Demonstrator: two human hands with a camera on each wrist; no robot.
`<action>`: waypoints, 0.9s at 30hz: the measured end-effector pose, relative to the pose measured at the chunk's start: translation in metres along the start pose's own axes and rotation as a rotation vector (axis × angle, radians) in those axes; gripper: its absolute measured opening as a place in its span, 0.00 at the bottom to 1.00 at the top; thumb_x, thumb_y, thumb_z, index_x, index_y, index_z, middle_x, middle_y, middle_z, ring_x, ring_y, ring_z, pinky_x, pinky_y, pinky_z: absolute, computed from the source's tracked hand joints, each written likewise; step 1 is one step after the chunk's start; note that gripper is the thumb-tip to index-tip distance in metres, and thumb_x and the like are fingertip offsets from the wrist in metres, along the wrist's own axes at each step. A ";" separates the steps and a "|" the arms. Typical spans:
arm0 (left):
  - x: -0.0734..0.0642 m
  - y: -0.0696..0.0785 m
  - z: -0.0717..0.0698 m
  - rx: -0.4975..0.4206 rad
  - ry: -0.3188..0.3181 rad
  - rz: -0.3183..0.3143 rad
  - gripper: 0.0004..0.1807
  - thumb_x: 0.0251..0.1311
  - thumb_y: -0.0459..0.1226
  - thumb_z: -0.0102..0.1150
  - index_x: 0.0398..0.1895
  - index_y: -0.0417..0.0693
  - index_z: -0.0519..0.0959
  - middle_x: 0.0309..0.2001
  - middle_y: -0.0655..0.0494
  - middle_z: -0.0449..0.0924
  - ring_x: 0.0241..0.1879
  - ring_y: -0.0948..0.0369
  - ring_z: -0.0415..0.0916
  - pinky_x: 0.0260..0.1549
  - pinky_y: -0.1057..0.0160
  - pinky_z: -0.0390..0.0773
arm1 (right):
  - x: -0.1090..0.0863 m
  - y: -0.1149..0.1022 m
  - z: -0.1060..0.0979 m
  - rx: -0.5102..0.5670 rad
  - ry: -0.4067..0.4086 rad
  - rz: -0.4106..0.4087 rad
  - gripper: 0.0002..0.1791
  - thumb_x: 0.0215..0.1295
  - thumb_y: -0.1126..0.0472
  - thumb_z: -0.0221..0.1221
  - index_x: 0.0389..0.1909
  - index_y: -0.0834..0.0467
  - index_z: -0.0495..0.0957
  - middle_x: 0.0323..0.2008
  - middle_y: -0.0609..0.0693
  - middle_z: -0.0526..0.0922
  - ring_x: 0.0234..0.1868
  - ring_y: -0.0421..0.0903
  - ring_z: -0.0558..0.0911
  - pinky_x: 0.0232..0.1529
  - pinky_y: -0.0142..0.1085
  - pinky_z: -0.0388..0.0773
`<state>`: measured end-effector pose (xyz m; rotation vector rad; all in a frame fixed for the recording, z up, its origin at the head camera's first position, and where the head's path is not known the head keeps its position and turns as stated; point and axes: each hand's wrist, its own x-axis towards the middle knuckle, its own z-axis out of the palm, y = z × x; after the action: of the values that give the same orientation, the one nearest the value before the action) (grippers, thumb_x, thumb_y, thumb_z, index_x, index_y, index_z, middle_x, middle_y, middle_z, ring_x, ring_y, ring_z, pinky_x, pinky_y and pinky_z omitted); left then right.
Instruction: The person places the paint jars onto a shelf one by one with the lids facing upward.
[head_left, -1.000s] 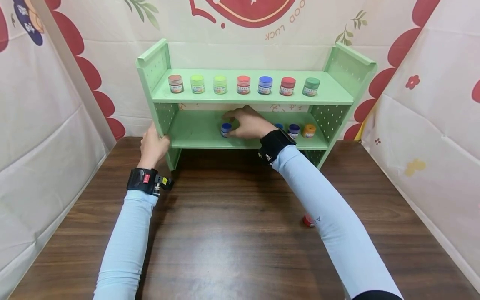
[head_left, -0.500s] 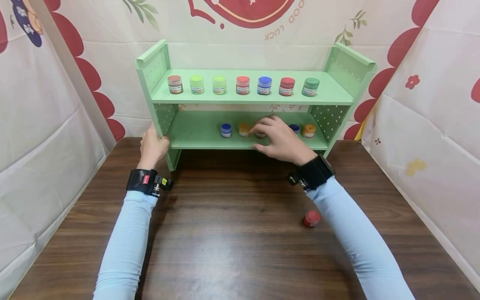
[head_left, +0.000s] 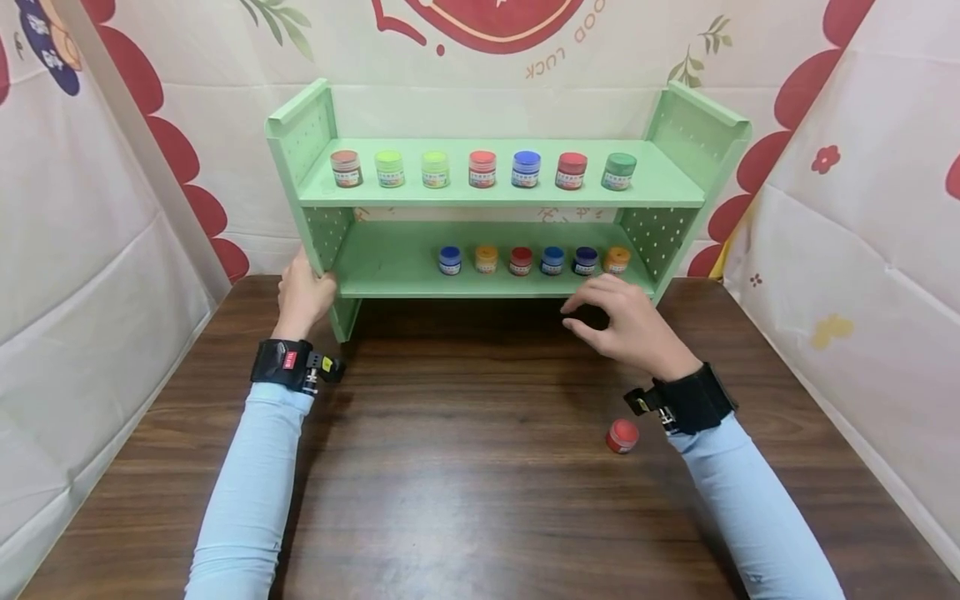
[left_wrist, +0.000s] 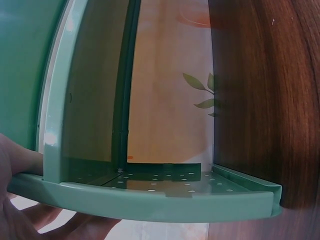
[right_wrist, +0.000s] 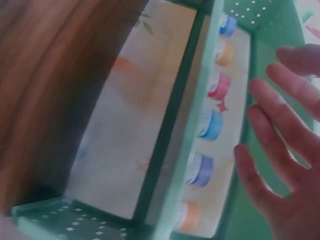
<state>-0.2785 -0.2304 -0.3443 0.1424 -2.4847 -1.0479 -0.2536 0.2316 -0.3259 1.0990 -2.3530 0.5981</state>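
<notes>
A green two-tier shelf point(head_left: 390, 258) stands on the table. My left hand point(head_left: 303, 293) grips its left side panel; in the left wrist view, the fingers point(left_wrist: 85, 227) curl behind the panel edge. Over the table, in front of the lower tier's right part, my right hand point(head_left: 626, 325) hovers with relaxed fingers and nothing in them. The lower tier bears a row of small paint jars, among them a blue-lidded jar point(head_left: 450, 261), a yellow jar point(head_left: 486, 259), a red jar point(head_left: 521, 262) and an orange jar point(head_left: 617, 260). A red-lidded jar point(head_left: 622, 436) rests on the table below my right wrist.
Larger paint jars line the upper tier, from a brown-lidded jar point(head_left: 347, 168) to a dark green jar point(head_left: 618, 172). Printed white cloth point(head_left: 495, 108) hangs behind and on both sides. Dark wood tabletop point(head_left: 450, 467) spreads before the shelf.
My right hand has left the blue-lidded jar on the lower tier and drawn back right and toward me. The jars behind it are uncovered. My left hand keeps its grip.
</notes>
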 end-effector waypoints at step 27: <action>0.002 -0.002 0.002 -0.006 -0.005 -0.008 0.24 0.62 0.35 0.49 0.63 0.42 0.69 0.62 0.34 0.77 0.58 0.34 0.75 0.53 0.29 0.71 | -0.044 0.041 -0.012 0.632 -0.985 0.600 0.31 0.54 0.66 0.76 0.59 0.67 0.76 0.48 0.63 0.81 0.51 0.56 0.80 0.42 0.33 0.83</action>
<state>-0.2808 -0.2313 -0.3461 0.1484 -2.4874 -1.0608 -0.2588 0.2878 -0.3495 1.0522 -3.5541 1.3081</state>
